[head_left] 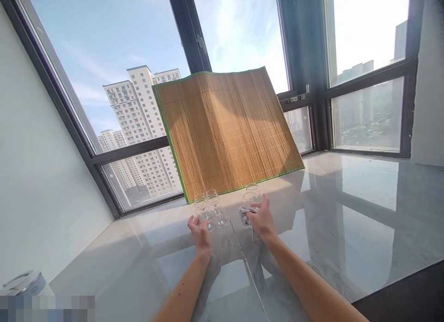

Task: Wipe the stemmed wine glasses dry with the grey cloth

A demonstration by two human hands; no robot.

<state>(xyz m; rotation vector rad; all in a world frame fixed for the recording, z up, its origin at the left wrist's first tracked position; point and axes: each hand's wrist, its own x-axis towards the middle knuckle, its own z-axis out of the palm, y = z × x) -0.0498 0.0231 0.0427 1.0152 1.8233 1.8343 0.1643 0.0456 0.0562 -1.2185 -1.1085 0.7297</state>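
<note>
My left hand (pixel 200 235) is at the near side of a small group of clear stemmed glasses, fingers loosely curled and apart, with no clear grip on any glass. Two rims stand out in that group: one glass (pixel 200 202) on the left and another glass (pixel 214 201) beside it. Bunched in my right hand (pixel 264 220) is a grey-white cloth (pixel 245 215). Just beyond the cloth stands a separate clear glass (pixel 252 191), its lower part hidden by the cloth and fingers. Whether my right fingers also touch that glass I cannot tell.
A bamboo mat (pixel 229 128) with green edging leans against the dark window frame behind the glasses. Everything stands on a glossy, light marble-look ledge (pixel 166 266) with a dark seam. At the lower left is a white round-topped container (pixel 29 282). A white wall (pixel 38 151) bounds the left.
</note>
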